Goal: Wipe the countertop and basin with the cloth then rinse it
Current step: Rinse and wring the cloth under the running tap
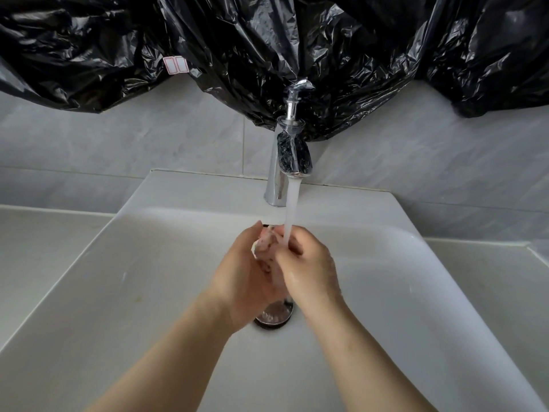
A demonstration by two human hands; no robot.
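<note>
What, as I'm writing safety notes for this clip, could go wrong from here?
1. The stream hits the cloth bunched between the left hand and right hand, so water may splash onto the countertop.
2. If the wet cloth slips, it could land on the drain below and block it.

We hold both bare forearms stretched forward, our left hand [245,275] and right hand [310,270] meeting palm to palm, the fingers of each curled round the wadded cloth [265,247] squeezed between them.
</note>
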